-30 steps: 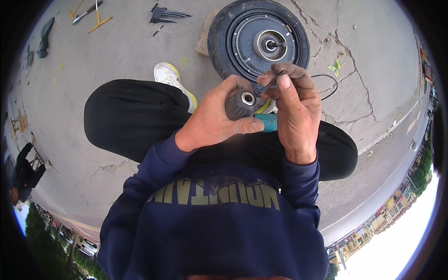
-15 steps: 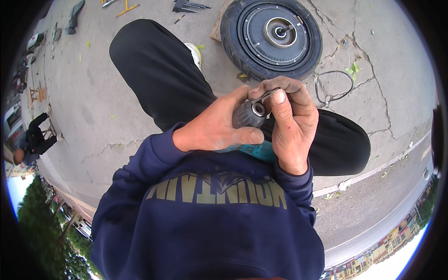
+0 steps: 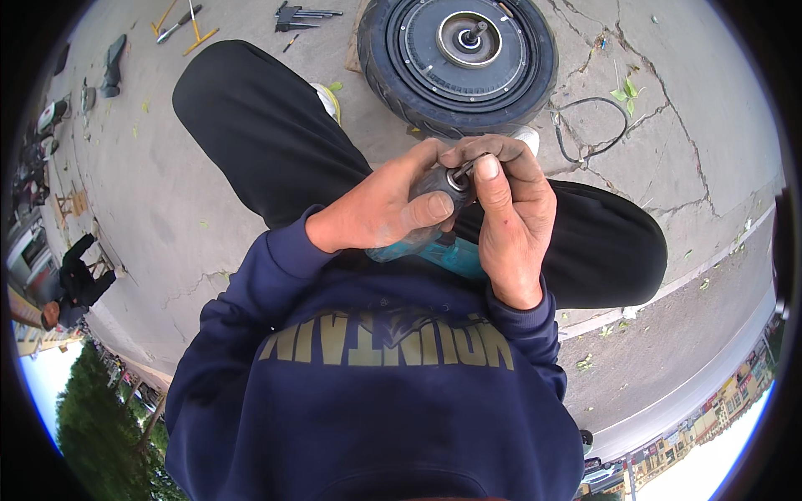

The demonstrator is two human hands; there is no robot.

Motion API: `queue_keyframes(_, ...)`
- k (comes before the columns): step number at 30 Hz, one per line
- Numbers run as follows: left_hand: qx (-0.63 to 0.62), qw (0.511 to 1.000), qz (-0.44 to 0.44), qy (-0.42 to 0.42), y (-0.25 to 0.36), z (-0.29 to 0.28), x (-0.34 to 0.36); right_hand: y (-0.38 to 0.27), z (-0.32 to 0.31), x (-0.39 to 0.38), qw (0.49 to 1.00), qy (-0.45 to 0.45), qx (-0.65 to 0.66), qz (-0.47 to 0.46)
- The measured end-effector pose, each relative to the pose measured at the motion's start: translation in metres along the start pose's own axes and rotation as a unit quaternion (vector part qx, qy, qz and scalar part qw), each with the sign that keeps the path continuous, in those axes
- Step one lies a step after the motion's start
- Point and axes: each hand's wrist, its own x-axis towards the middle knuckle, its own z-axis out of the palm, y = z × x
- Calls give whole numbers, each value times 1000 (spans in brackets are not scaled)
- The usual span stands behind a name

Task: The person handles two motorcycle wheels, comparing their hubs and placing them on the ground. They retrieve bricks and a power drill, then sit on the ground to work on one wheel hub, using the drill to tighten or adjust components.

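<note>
Off to the left, on the cracked concrete (image 3: 150,192), a few hand tools (image 3: 188,21) are lying well apart from the person, and a row of dark tools (image 3: 305,12) is sitting further along by the top edge.

The person is squatting, knees in black trousers (image 3: 251,134) spread to either side. The left hand (image 3: 380,213) is wrapping around the dark front end of a teal power tool (image 3: 443,250), fingers clenched on the head, thumb pressed across it just below the metal ring at the nose. The tool is being held in front of the chest, above the lap, its teal body running back under both hands.

The right hand (image 3: 510,209) is closing over the same nose from the other side; its forefinger and thumb are pinching a small metal piece (image 3: 464,169) right against that ring. I cannot tell exactly what the piece is, since the fingers are hiding most of it.

To my eye, the step in hand is fitting or working something at the tool's nose. The next move seems to call for a steady left grip while the right fingertips are turning or seating the piece squarely.

Beyond the hands, a wheel (image 3: 459,63) with a hub motor is lying flat on the ground, a black cable (image 3: 593,125) looping just to its right.
</note>
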Motion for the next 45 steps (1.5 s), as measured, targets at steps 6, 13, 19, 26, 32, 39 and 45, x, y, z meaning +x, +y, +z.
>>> queue_keyframes(6,-56,998,-27,19,-21,-11,3,15,-5,-5,999,14,12,33)
queue_keyframes(13,54,998,35,16,-22,-16,-12,26,7,-1,999,-11,-46,-6)
queue_keyframes(19,-58,991,114,48,-40,-23,-18,29,16,4,997,-39,-49,-33)
queue_keyframes(26,-62,991,46,107,-34,-28,-31,25,28,5,997,-44,-63,-3)
queue_keyframes(32,38,991,90,90,-34,-27,-35,27,30,4,997,-62,-47,-17)
queue_keyframes(39,-29,981,171,85,-46,-27,-31,26,33,2,996,-59,-59,-28)
queue_keyframes(45,-94,986,58,125,-49,-38,-39,31,31,5,993,-90,-43,-58)
